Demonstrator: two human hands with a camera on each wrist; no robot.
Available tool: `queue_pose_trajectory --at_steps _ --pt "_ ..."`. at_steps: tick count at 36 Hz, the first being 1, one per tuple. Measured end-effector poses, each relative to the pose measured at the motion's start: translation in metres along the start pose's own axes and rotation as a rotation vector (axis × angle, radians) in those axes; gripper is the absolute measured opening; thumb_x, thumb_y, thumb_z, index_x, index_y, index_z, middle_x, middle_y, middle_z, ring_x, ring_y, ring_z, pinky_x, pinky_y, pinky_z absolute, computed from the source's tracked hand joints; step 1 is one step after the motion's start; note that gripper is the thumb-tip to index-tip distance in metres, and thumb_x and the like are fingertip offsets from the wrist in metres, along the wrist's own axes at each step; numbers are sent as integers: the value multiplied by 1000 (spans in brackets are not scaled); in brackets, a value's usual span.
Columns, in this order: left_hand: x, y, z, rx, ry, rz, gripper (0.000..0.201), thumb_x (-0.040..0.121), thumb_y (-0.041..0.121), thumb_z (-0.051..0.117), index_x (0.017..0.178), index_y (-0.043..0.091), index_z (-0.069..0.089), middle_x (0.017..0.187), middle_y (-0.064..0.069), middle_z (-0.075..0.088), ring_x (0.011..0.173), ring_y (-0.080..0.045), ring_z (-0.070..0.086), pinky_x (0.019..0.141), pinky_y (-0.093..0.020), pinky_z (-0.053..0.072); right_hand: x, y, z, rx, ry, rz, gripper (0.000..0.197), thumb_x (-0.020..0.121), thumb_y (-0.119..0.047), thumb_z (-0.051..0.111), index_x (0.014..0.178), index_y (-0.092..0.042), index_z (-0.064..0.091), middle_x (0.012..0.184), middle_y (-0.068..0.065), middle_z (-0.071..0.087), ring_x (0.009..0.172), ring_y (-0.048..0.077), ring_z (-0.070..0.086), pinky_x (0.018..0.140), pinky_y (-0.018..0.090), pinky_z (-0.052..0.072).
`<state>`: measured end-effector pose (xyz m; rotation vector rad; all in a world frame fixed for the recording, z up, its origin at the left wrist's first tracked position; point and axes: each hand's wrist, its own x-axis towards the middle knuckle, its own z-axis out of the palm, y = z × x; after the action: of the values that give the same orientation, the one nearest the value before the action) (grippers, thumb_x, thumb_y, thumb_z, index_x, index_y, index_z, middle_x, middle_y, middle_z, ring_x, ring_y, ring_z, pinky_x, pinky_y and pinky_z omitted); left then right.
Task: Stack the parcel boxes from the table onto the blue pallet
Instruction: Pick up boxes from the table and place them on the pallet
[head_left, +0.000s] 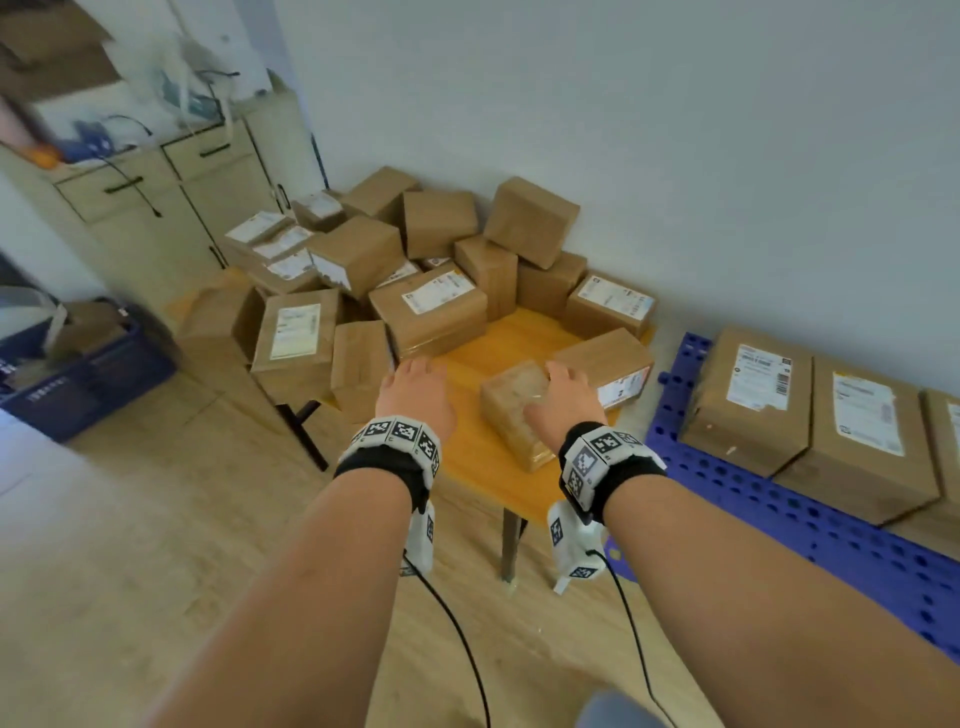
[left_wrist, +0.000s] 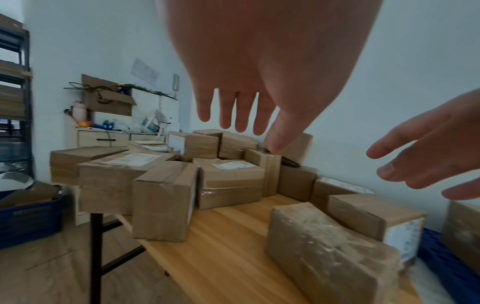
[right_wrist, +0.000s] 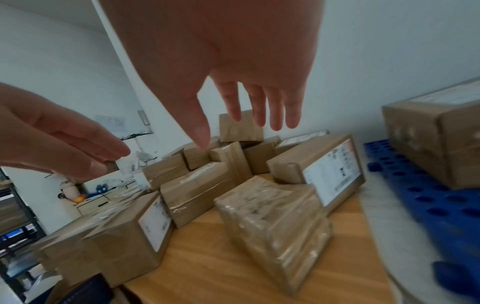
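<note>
A tape-wrapped brown parcel box (head_left: 511, 410) (left_wrist: 330, 251) (right_wrist: 275, 220) lies alone near the front of the wooden table (head_left: 483, 457). My right hand (head_left: 563, 400) (right_wrist: 246, 115) hovers just above it, fingers spread and empty. My left hand (head_left: 415, 392) (left_wrist: 239, 117) is open in the air to the box's left, holding nothing. Behind lies a heap of several labelled parcel boxes (head_left: 431, 306). The blue pallet (head_left: 810, 525) on the floor to the right carries large boxes (head_left: 810, 415).
A box with a side label (head_left: 608, 364) sits close behind the wrapped one. Cream cabinets (head_left: 171, 197) stand at the back left, a dark blue crate (head_left: 78, 374) on the floor at left. The wall runs right behind the table and pallet.
</note>
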<state>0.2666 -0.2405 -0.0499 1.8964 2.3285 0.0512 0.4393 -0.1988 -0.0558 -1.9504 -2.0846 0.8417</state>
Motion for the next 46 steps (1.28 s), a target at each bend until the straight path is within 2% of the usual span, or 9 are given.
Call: queue_pose_trajectory --at_steps 4,10,14,18,22,28,31,40,46 --pt "11 -38 4 -30 -25 -59 56 91 20 44 146 16 33 149 -6 36 137 -27 32 112 -43 30 12 -37 21 1 -31 -15 60 92 -38 52 145 -18 32 149 13 32 134 34 34 105 47 34" --pt "44 -71 5 -61 -49 -151 49 90 16 46 139 12 40 143 -8 40 132 -28 37 108 -42 36 53 -73 36 -41 -90 -37 63 95 -28 51 151 -20 25 150 9 33 133 29 38 91 34 38" --pt "77 -88 4 -71 -64 -206 47 90 16 51 136 13 41 141 -7 41 129 -27 40 103 -42 40 90 -98 52 30 -120 -44 67 92 -29 55 151 -18 24 150 13 33 134 33 35 104 42 36" --pt "114 -98 2 -50 -77 -224 49 88 16 55 134 13 41 136 -7 44 124 -27 43 100 -41 43 126 -113 61 61 -151 -17 65 92 -30 56 149 -18 27 146 13 37 131 34 39 103 45 40" --pt "151 -105 3 -70 -65 -183 35 88 16 43 122 14 50 128 -5 50 119 -26 47 99 -41 44 161 -125 70 86 -173 18 65 93 -32 56 149 -17 28 147 13 37 131 35 40 103 47 41" --pt "195 -112 14 -122 -123 -201 47 94 16 48 140 12 40 143 -6 39 130 -26 40 104 -43 41 198 -128 86 110 -172 89 59 91 -34 57 143 -13 35 140 14 47 125 34 49 100 46 45" --pt "222 -117 18 -114 -169 -161 43 93 13 48 135 8 44 141 -10 42 128 -28 41 104 -44 41 213 -126 93 142 -187 171 55 93 -35 56 141 -15 36 137 12 50 124 33 51 99 42 46" --pt "294 -125 24 -73 -226 -4 48 93 19 39 140 8 39 142 -15 41 130 -33 39 108 -46 34 248 -125 101 202 -121 378 63 97 -46 46 147 -12 31 137 13 50 118 31 54 78 35 44" --pt "315 -136 32 -48 -247 17 47 94 18 44 140 9 38 142 -16 40 132 -32 37 107 -44 34 256 -133 109 204 -123 474 68 98 -53 40 147 -7 33 140 16 49 122 32 52 89 38 46"
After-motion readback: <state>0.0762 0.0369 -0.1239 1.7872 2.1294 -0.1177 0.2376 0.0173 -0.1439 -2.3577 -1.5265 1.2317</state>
